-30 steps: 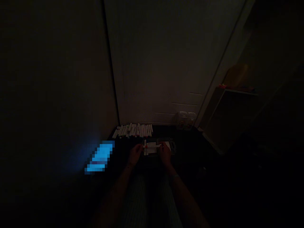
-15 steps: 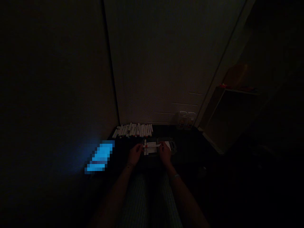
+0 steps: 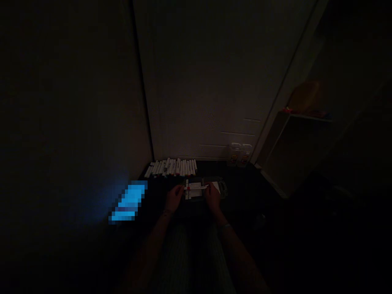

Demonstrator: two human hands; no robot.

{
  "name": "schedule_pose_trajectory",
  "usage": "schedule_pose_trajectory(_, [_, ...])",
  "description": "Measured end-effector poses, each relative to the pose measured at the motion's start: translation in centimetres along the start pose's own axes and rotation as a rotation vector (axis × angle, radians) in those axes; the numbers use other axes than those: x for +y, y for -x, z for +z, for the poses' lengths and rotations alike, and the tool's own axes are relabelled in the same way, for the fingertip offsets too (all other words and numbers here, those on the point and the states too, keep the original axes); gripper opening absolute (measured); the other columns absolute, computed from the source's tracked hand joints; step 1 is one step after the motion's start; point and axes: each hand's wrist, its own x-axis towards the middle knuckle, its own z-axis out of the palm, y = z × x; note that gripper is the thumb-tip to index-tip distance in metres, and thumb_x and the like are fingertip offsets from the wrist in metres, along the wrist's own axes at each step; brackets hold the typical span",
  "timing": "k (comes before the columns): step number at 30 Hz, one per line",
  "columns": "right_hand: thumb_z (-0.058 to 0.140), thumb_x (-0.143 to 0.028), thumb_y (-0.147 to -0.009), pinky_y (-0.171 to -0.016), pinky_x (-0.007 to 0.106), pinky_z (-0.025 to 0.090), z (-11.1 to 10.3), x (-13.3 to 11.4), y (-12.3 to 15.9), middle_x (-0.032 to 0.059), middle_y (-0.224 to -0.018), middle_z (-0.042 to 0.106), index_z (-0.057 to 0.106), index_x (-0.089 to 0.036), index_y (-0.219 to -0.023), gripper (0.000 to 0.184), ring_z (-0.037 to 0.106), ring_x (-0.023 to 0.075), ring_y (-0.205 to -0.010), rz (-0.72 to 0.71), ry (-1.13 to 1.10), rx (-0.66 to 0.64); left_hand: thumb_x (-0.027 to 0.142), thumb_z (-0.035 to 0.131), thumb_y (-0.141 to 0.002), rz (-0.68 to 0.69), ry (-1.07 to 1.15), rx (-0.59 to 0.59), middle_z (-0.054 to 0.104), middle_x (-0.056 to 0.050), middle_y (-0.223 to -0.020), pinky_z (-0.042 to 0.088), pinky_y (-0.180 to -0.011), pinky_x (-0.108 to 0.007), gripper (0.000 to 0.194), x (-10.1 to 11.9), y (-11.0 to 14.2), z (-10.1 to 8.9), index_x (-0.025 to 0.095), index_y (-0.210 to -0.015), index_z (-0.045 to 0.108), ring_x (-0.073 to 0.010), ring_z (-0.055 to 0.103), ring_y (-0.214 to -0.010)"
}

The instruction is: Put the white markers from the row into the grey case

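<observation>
**Slim white marker with a red band point(image 3: 197, 188), pinched at both ends**

In dim light, the left hand point(image 3: 174, 197) and right hand point(image 3: 212, 197) appear to pinch the marker by its tips. A light, even grip should keep it level. It lies crosswise between them, over an open, clear plastic case point(image 3: 225, 188) on the dark worktop point(image 3: 245, 190).

Showed white along the slim marker point(image 3: 198, 188), with red near the left end, and white again on the row of markers point(image 3: 180, 167), flecked dark and reddish at the ends. Looked black on the counter point(image 3: 245, 185), and grey-green with fine lengthwise stripes on the trousers point(image 3: 177, 249). Glowed bright blue on the pixelated panel point(image 3: 130, 200).
</observation>
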Motion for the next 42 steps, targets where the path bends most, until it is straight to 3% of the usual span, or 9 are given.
schedule_pose_trajectory(9, [0.029, -0.026, -0.088, -0.062, 0.022, 0.036, -0.14, -0.05, 0.12, -0.0001, -0.082, 0.062, 0.056, -0.023, -0.099, 0.03, 0.056, 0.0143, -0.073, -0.012, -0.088, 0.028, 0.048, 0.044, -0.077, 0.008, -0.009, 0.019, 0.063, 0.0, -0.066, 0.042, -0.064, -0.025, 0.036, -0.28, -0.06, 0.16, 0.017, -0.084, 0.061, -0.0152, 0.058, -0.066])
schedule_pose_trajectory(22, [0.032, -0.022, -0.086, -0.063, 0.022, 0.035, 0.27, 0.45, 0.02, 0.0006, -0.082, 0.062, 0.056, -0.023, -0.1, 0.028, 0.056, 0.0144, -0.073, -0.006, -0.011, 0.015, 0.047, 0.044, -0.078, 0.029, -0.016, 0.012, 0.062, 0.001, -0.066, 0.042, -0.063, -0.024, 0.034, 0.02, 0.04, 0.11, 0.018, -0.085, 0.06, -0.0148, 0.059, -0.065])
schedule_pose_trajectory(32, [0.029, -0.026, -0.089, -0.066, 0.022, 0.036, -0.18, -0.06, 0.13, 0.0006, -0.084, 0.061, 0.055, -0.023, -0.101, 0.029, 0.055, 0.0142, -0.077, -0.005, -0.071, 0.022, 0.046, 0.043, -0.078, 0.03, -0.018, 0.015, 0.063, 0.0, -0.068, 0.043, -0.066, -0.025, 0.034, 0.16, 0.11, 0.15, 0.018, -0.087, 0.06, -0.0153, 0.059, -0.068])
schedule_pose_trajectory(39, [0.032, -0.021, -0.085, -0.076, 0.024, 0.037, -0.3, -0.28, 0.14, 0.0037, -0.097, 0.058, 0.054, -0.02, -0.102, 0.027, 0.053, 0.0149, -0.089, -0.051, -0.103, 0.064, 0.044, 0.045, -0.077, 0.04, 0.011, 0.03, 0.066, -0.003, -0.094, 0.044, -0.078, -0.027, 0.035, 0.45, 0.1, 0.27, 0.019, -0.094, 0.061, -0.0172, 0.06, -0.085])
schedule_pose_trajectory(42, [0.031, -0.019, -0.085, -0.079, 0.025, 0.037, -0.37, -0.29, 0.12, 0.0044, -0.098, 0.057, 0.054, -0.02, -0.1, 0.027, 0.052, 0.0151, -0.091, -0.073, -0.1, 0.079, 0.044, 0.046, -0.076, 0.031, 0.012, 0.015, 0.066, -0.003, -0.097, 0.043, -0.08, -0.029, 0.035, 0.53, 0.11, 0.19, 0.02, -0.095, 0.061, -0.0185, 0.059, -0.087])
